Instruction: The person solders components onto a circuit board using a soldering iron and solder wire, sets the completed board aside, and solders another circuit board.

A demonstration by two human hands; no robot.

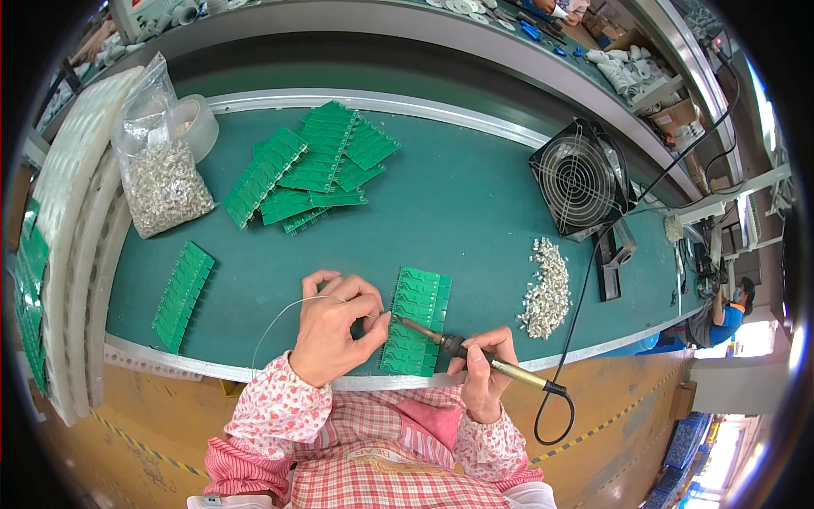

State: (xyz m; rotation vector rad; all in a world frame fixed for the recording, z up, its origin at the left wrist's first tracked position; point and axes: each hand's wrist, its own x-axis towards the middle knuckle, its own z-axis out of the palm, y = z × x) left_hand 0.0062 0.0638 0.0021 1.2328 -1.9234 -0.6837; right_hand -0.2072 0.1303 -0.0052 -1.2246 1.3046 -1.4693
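L hand (332, 327) is pinching thin solder wire (277, 315), fingertips sitting by the PCB panel's (428, 305) L edge; R hand (487, 373) is gripping the soldering iron (454, 346) by its handle, tip angling in there (contact: can't tell). Panel's lying on the green bench top (475, 220), nr its front edge, btwn hands. Prob. best: be keeping the tip steady, feeding wire into the heated joint, & minding L fingers, v. close to hot metal. Wire's looping in a springy arc; panel's looking flat, glossy, rectangular; small whitish parts (547, 290) are heaping loosely to the R.
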